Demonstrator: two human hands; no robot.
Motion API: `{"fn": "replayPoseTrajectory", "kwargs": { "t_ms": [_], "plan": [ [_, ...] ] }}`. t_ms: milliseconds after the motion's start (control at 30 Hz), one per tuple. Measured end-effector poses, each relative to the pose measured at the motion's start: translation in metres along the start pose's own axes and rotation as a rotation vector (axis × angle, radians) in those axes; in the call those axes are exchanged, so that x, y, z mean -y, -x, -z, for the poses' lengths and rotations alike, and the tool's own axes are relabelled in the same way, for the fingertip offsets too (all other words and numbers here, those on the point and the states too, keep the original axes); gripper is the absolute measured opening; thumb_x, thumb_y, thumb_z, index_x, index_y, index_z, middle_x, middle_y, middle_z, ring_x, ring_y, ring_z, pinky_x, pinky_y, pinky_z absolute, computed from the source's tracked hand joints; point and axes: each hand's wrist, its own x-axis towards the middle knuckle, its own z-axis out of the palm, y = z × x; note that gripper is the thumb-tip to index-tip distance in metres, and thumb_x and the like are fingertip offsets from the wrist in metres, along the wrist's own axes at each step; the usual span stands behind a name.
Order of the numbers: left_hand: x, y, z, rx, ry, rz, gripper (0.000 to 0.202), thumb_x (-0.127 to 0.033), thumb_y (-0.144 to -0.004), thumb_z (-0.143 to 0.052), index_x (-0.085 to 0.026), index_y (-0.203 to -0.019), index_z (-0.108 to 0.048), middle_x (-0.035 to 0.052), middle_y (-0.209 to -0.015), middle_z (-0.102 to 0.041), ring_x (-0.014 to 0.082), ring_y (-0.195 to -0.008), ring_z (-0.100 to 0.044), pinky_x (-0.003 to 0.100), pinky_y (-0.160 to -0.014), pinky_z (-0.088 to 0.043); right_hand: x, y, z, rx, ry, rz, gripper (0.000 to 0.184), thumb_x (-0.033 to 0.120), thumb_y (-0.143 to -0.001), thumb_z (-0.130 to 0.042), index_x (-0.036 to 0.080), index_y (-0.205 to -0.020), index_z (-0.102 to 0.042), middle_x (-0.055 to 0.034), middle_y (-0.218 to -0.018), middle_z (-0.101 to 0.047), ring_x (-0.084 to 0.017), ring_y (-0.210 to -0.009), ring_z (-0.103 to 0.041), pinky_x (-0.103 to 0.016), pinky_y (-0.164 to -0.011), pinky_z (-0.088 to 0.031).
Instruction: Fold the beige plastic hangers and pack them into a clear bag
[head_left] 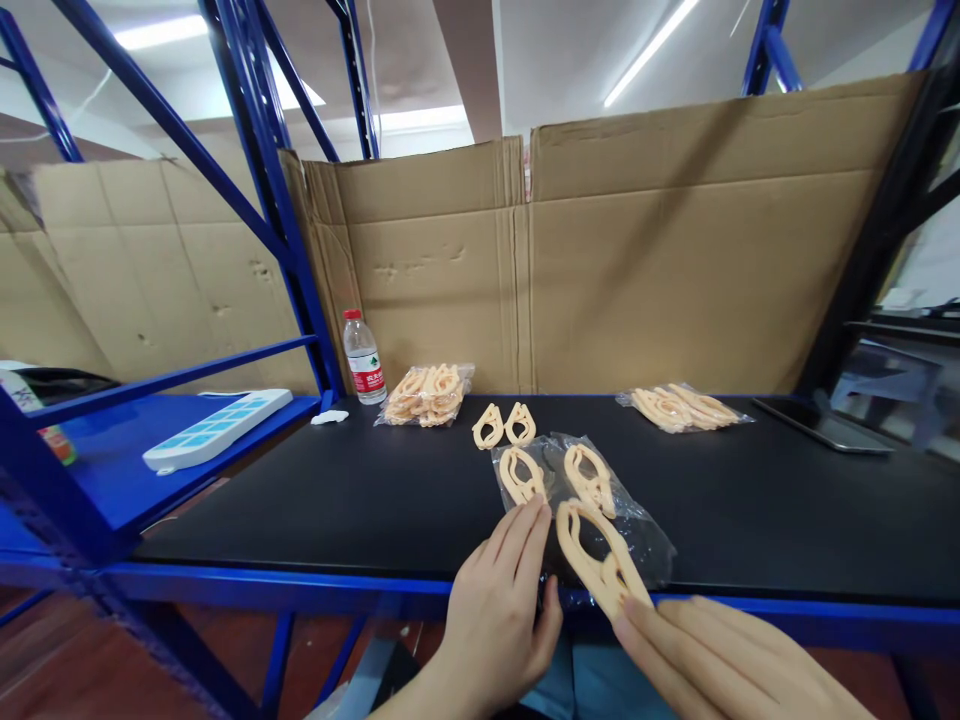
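Observation:
A clear plastic bag (645,545) lies at the front of the black tabletop with its opening toward me. Two beige folded plastic hangers, a left one (520,474) and a right one (588,478), are in or on the bag. My left hand (499,590) is closed at the bag's near left edge, fingertips on the left hanger's lower end and thumb below. Between the fingers and thumb of my right hand (697,650) is another folded hanger (596,550), its looped end pointing away over the bag. Farther back, two loose hangers (504,425) lie side by side.
At the back stand a filled bag of hangers (427,394), a water bottle (364,360) and a small white item (330,417). Another filled bag (682,407) and a dark flat device (821,424) lie right. Cardboard (675,250) walls the rear; blue metal posts (281,200) frame it.

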Motion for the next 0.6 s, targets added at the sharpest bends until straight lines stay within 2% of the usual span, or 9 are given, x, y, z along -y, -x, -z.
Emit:
{"fn": "replayPoseTrajectory", "kwargs": {
  "t_ms": [67, 133, 267, 500, 600],
  "plan": [
    [0.000, 0.000, -0.001, 0.002, 0.002, -0.001, 0.057, -0.017, -0.084, -0.045, -0.005, -0.138, -0.035, 0.0159, -0.141, -0.043, 0.0252, -0.130, -0.040, 0.037, -0.100, -0.046, -0.007, -0.019, -0.014, 0.041, 0.044, 0.057, 0.037, 0.004, -0.089, -0.032, 0.011, -0.097, -0.067, -0.0077, -0.092, -0.073, -0.019, -0.080, -0.067, -0.028, -0.072, -0.055],
    [0.000, 0.000, -0.001, 0.003, 0.006, 0.001, 0.057, -0.018, -0.083, -0.045, -0.005, -0.138, -0.036, 0.0158, -0.141, -0.043, 0.0253, -0.130, -0.040, 0.037, -0.100, -0.046, -0.013, -0.029, -0.026, 0.108, 0.086, 0.067, 0.037, 0.002, -0.087, -0.031, 0.007, -0.094, -0.067, -0.0125, -0.090, -0.071, -0.021, -0.081, -0.066, -0.032, -0.071, -0.055],
    [0.001, 0.000, -0.002, 0.012, 0.013, 0.009, 0.057, -0.018, -0.083, -0.044, -0.006, -0.138, -0.036, 0.0150, -0.142, -0.043, 0.0258, -0.130, -0.040, 0.038, -0.099, -0.047, -0.021, -0.031, -0.044, 0.212, 0.207, 0.046, 0.035, 0.000, -0.082, -0.034, 0.001, -0.093, -0.068, -0.0184, -0.089, -0.068, -0.024, -0.080, -0.062, -0.034, -0.066, -0.053],
    [0.000, 0.001, -0.001, 0.024, 0.000, 0.003, 0.057, -0.019, -0.083, -0.045, -0.005, -0.137, -0.038, 0.0148, -0.140, -0.045, 0.0260, -0.128, -0.043, 0.038, -0.097, -0.048, -0.029, -0.033, -0.061, 0.308, 0.349, -0.052, 0.028, -0.002, -0.074, -0.042, 0.009, -0.073, -0.068, -0.0130, -0.077, -0.059, -0.022, -0.072, -0.052, -0.033, -0.057, -0.043],
    [0.000, 0.001, -0.002, 0.027, -0.008, 0.001, 0.057, -0.020, -0.083, -0.044, -0.005, -0.138, -0.037, 0.0141, -0.141, -0.044, 0.0257, -0.128, -0.043, 0.037, -0.096, -0.049, -0.027, -0.035, -0.061, 0.332, 0.359, -0.059, 0.027, -0.004, -0.070, -0.044, 0.008, -0.074, -0.068, -0.0135, -0.079, -0.058, -0.023, -0.073, -0.050, -0.033, -0.056, -0.040]
  ]
}}
